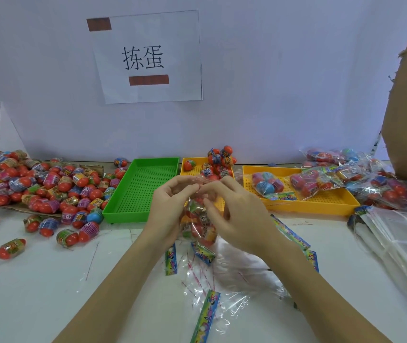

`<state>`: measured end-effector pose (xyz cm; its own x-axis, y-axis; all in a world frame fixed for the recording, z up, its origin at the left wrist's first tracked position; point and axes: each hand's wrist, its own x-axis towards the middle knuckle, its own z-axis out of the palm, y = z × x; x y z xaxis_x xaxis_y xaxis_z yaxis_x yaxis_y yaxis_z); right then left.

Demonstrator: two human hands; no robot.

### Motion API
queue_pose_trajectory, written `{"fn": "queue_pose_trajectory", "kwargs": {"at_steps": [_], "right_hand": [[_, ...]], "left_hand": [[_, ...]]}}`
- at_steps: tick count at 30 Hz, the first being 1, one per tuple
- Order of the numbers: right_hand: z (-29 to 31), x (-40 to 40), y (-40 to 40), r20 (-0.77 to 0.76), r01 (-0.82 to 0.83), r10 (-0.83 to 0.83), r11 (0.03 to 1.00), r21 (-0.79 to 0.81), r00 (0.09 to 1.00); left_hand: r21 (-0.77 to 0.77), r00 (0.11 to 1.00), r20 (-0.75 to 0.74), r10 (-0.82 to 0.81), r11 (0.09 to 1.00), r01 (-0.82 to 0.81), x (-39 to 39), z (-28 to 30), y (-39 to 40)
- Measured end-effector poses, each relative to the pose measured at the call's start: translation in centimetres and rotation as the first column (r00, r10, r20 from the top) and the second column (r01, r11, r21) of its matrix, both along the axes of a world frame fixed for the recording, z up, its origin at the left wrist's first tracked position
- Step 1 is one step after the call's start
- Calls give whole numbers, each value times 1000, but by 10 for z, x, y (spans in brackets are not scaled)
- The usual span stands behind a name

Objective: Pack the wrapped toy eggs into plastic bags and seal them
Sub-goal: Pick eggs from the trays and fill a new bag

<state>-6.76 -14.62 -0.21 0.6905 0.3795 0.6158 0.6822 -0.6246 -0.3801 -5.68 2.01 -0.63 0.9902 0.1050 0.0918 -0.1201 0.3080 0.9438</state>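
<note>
both hands work a clear plastic bag held up in front of the green tray, just off its near right corner. left hand pinches the bag's top film between thumb and curled fingers; right hand pinches the same mouth from the other side, fingers bent round the film. the bag hangs below the fingers with several wrapped toy eggs inside, count not readable.

handling, judged: film is thin, limp and slick, with no stiffness of its own. the eggs look like hard light plastic shells in glossy wrap, so they will roll and shift the load. best hold is at the mouth, both edges, with the weight hanging straight down. a grip lower on the belly would let the mouth flop.

loose wrapped eggs lie in a heap left of the green tray. finished bags sit in the yellow tray, well to the right of the green one. empty bags with printed header strips lie on the table nearer the camera than the green tray.

risk, judged: the film may slip from the pinch.
</note>
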Motion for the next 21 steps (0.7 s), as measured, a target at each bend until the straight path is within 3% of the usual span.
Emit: {"fn": "queue_pose_trajectory", "kwargs": {"at_steps": [3,10,14,21], "right_hand": [[5,5,-8,17,67,-68,997,50,998],[7,10,-17,51,211,-216,974,85,975],[8,6,-11,144,170,-184,980,107,972],[7,5,-6,126,216,-227,972,95,966]], "left_hand": [[-24,999,-4,43,999,-43,-2,2,-1],[89,997,17,81,993,-82,-2,1,-3],[89,999,31,7,996,-10,-4,2,-7],[123,993,105,-44,992,31,-7,0,-11]]}}
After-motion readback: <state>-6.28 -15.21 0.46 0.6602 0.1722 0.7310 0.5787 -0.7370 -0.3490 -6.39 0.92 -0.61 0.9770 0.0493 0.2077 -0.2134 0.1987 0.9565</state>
